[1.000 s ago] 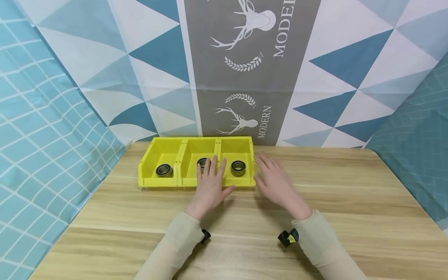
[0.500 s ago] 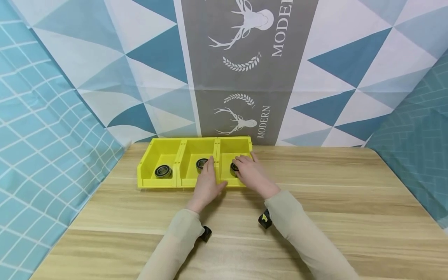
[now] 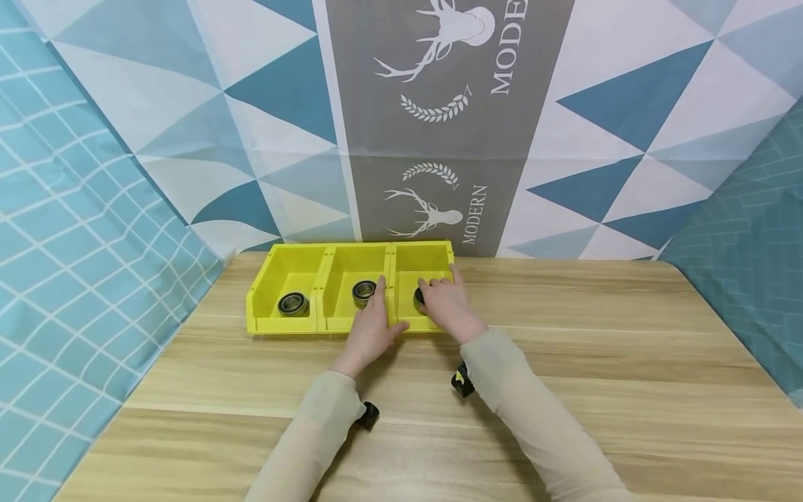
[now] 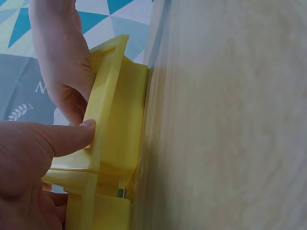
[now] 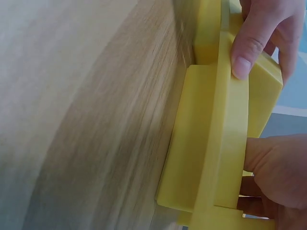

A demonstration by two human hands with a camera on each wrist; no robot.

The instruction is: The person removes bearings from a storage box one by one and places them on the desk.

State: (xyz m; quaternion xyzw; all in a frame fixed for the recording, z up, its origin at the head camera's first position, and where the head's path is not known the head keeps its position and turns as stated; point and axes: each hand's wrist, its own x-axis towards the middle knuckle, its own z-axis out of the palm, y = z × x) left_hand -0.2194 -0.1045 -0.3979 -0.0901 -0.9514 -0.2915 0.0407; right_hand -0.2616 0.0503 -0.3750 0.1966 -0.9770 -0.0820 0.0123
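Note:
Three joined yellow bins hold one ball bearing each. My right hand (image 3: 448, 307) reaches into the right bin (image 3: 422, 256) and grips its bearing (image 3: 418, 302) with bent fingers, which cover much of it. One finger of that hand lies along the bin's right wall; its thumb is hidden in the head view. My left hand (image 3: 366, 336) holds the bins at the divider, its thumb on the right bin's front lip (image 4: 98, 139) and its fingers in the middle bin (image 3: 359, 256). Close to those fingers lies the middle bearing (image 3: 362, 291).
In the left bin (image 3: 297, 259) another bearing (image 3: 293, 304) lies near the front. The bins stand at the back of a wooden table (image 3: 564, 321), before a patterned cloth backdrop (image 3: 433, 125). A gridded blue cloth (image 3: 94, 230) hangs at the left.
My right hand has moved left from beside the right bin's outer wall into that bin, onto its bearing. My left hand's spread fingers have drawn together at the divider.

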